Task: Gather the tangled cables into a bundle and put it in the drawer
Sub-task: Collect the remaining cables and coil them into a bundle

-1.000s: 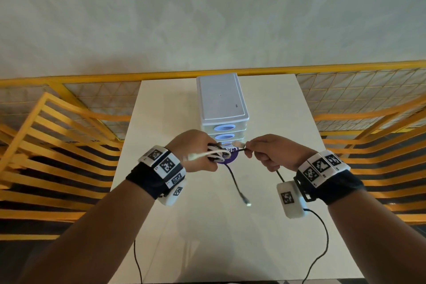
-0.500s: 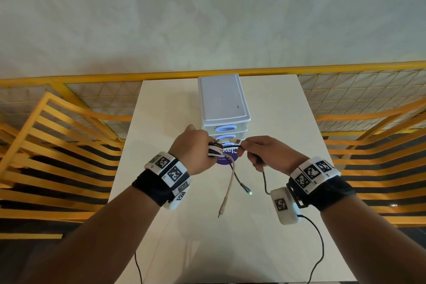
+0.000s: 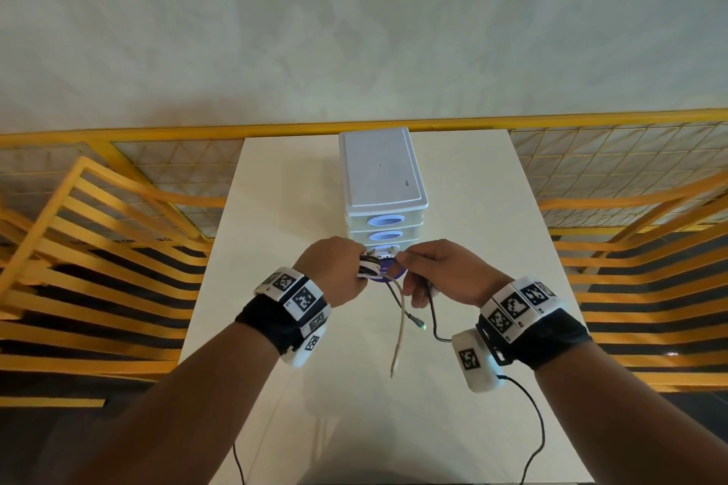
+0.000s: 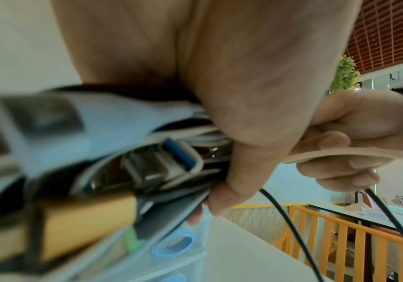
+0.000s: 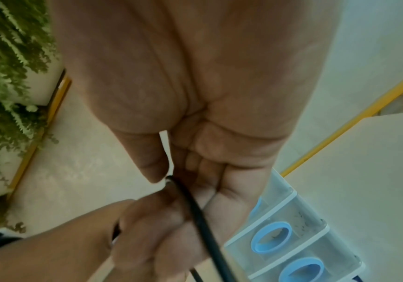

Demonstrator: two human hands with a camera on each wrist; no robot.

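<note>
- The desk [image 3: 275,327] is pale and rectangular, with yellow railing along its far edge and both sides.
- The drawer unit [image 3: 381,177] stands at the middle of the desk's far edge, its stacked drawers, with blue oval pulls, facing the person; each drawer in view looks pushed in.
- The left hand [image 3: 335,274] is held above the desk just in front of the drawer unit, its fingers [image 4: 222,200] curled tight around the bundle of cables [image 3: 370,266].
- The right hand [image 3: 441,272] is close beside the left, almost touching; its fingers [image 4: 328,141] pinch a beige cable [image 3: 400,331] and a black cable [image 3: 394,293] where they leave the bundle.
- The bundle is a coil of white and black loops in the left fist, above the desk and outside the drawers.
- The beige cable hangs down toward the near edge; the shorter black cable ends in a plug with a green glint [image 3: 422,326].
</note>
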